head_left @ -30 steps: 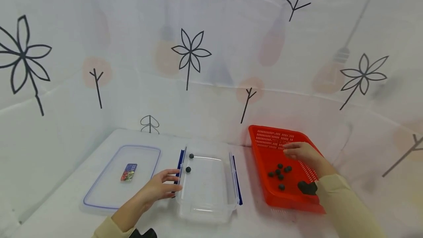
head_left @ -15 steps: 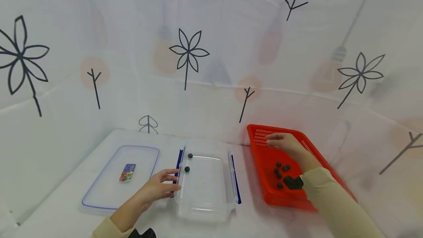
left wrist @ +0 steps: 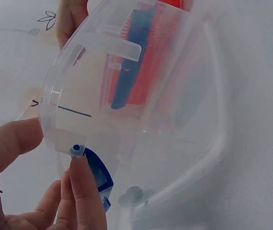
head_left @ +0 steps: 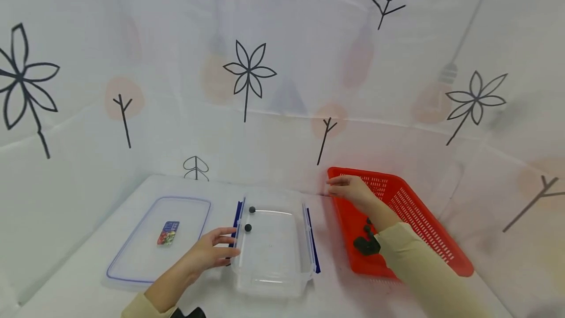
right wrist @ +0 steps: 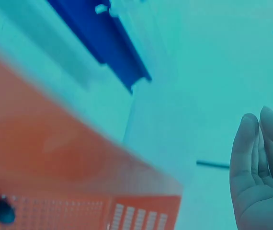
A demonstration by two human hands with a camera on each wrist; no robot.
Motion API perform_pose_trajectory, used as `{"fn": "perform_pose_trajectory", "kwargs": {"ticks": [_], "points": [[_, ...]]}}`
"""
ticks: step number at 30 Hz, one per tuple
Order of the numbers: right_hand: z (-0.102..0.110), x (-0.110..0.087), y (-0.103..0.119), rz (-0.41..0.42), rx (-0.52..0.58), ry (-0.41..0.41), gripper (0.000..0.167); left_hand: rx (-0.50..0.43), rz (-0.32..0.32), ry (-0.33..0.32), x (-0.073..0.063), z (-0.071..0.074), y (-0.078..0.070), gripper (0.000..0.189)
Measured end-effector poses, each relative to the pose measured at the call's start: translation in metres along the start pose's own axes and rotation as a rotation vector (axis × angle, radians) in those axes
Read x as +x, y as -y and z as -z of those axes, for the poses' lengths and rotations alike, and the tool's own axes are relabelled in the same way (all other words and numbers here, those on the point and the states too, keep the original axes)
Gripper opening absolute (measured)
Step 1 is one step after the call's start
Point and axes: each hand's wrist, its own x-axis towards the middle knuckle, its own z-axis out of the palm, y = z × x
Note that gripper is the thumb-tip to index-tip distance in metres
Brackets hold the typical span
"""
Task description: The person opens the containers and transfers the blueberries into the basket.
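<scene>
A clear plastic storage box (head_left: 271, 247) stands mid-table with blue side clips (head_left: 313, 242). Two small dark balls (head_left: 248, 228) lie inside near its left wall. My left hand (head_left: 209, 251) grips that wall; in the left wrist view its thumb (left wrist: 14, 141) touches the rim and a finger touches the clip hinge. My right hand (head_left: 353, 193) is above the left rim of a red basket (head_left: 403, 185), fingertips drawn close together. The right wrist view shows no object between those fingertips (right wrist: 246, 129), and anything behind them is hidden. More dark balls (head_left: 368, 228) lie in the basket, partly covered by my forearm.
A clear lid (head_left: 145, 254) with a blue seal and a printed label (head_left: 168, 233) lies flat to the left of the box. A patterned cloth wall (head_left: 282, 141) rises behind the white table (head_left: 212, 303).
My right hand has moved left, from over the basket's right part to its left rim. The left hand stays at the box wall. The head view has shifted slightly.
</scene>
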Motion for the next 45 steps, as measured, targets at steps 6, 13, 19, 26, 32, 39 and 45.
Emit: {"fn": "perform_pose_trajectory", "kwargs": {"ticks": [6,13,19,26,32,39,45], "points": [[-0.020,0.006,0.004,0.029,0.052,0.020,0.031,0.001,-0.008,0.001,0.003,0.002,0.002,0.061],[-0.041,0.003,0.011,0.027,0.084,0.054,0.025,0.000,0.009,0.012,0.001,0.002,0.001,0.063],[-0.055,0.003,0.019,0.063,0.082,0.087,0.026,-0.010,0.000,0.012,0.001,0.001,0.001,0.063],[-0.077,0.010,0.025,0.036,0.181,0.117,0.023,-0.006,0.004,0.003,0.002,0.000,0.002,0.063],[-0.097,0.010,0.032,0.032,0.188,0.147,0.022,-0.002,0.009,-0.003,0.000,0.000,0.001,0.062],[-0.120,0.013,0.037,0.037,0.190,0.187,0.024,-0.002,0.006,-0.010,0.000,0.000,0.001,0.062],[-0.141,0.022,0.040,0.042,0.235,0.198,0.025,-0.013,0.009,-0.013,0.000,-0.001,0.001,0.061]]}}
